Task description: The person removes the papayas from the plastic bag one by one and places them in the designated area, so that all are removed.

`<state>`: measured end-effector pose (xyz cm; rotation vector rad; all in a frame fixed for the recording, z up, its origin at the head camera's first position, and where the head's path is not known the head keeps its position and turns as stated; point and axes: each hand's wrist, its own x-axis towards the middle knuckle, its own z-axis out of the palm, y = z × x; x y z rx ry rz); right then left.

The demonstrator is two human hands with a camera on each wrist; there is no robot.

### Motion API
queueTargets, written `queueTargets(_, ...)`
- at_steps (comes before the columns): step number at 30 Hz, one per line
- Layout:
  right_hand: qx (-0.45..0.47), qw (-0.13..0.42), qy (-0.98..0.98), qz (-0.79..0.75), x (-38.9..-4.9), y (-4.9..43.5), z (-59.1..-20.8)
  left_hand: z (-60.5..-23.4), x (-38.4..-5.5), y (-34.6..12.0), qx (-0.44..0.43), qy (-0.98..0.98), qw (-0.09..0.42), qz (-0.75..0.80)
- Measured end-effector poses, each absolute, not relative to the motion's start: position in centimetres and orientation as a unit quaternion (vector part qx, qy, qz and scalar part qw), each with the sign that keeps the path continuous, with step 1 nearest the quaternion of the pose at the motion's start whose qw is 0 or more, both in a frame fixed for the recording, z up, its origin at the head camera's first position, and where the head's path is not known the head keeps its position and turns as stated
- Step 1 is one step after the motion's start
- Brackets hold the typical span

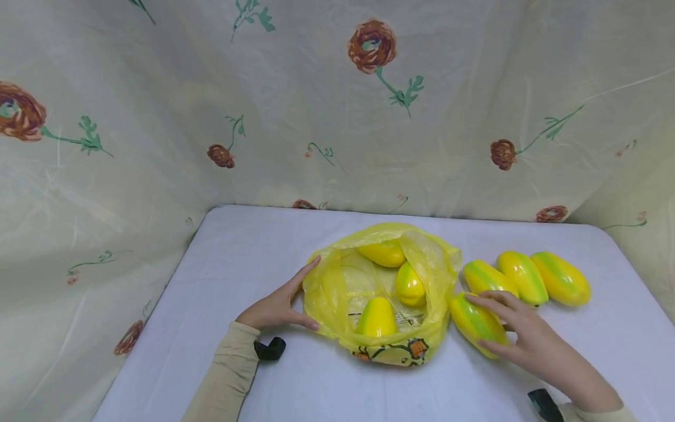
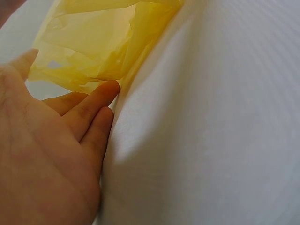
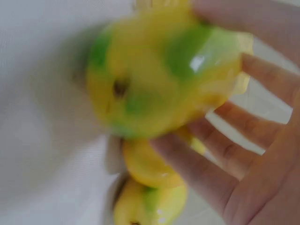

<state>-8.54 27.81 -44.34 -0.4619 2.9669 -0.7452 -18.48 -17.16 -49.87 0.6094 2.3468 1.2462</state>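
Note:
A yellow plastic bag [image 1: 321, 293] stands wide-mouthed in the middle of the table, with three yellow papayas [image 1: 377, 316] inside. My left hand [image 1: 276, 305] rests against the bag's left side, thumb and fingers spread and fairly straight; the left wrist view shows its fingertips touching the thin plastic [image 2: 93, 42]. To the right of the bag, my right hand [image 1: 527, 337] holds a yellow-green papaya [image 1: 477, 325] between thumb and fingers. This papaya [image 3: 145, 79] appears large and blurred in the right wrist view. Whether it is off the table I cannot tell.
Three more papayas [image 1: 522, 275] lie side by side behind my right hand. A white cloth [image 1: 211, 252] covers the table. Behind it hangs a pale flowered curtain [image 1: 316, 105]. Black devices [image 1: 270, 349] sit at both wrists.

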Motion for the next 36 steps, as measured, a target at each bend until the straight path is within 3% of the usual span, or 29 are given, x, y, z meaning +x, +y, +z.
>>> queueTargets(6,-0.157,-0.005,0.972,-0.176,-7.85,27.26,-44.42,-50.00,-18.44,-17.23,0.220,0.842,0.205,0.448)
queueTargets(16,-0.129,0.003,0.982,-0.138,-8.02,27.30,-44.54,-50.12,-18.49,-17.33,0.217,0.842,0.206,0.449)
queueTargets(36,-0.145,-0.016,0.977,-0.153,-8.00,27.28,-44.79,-49.95,-18.38,-17.18,0.208,0.843,0.208,0.450)
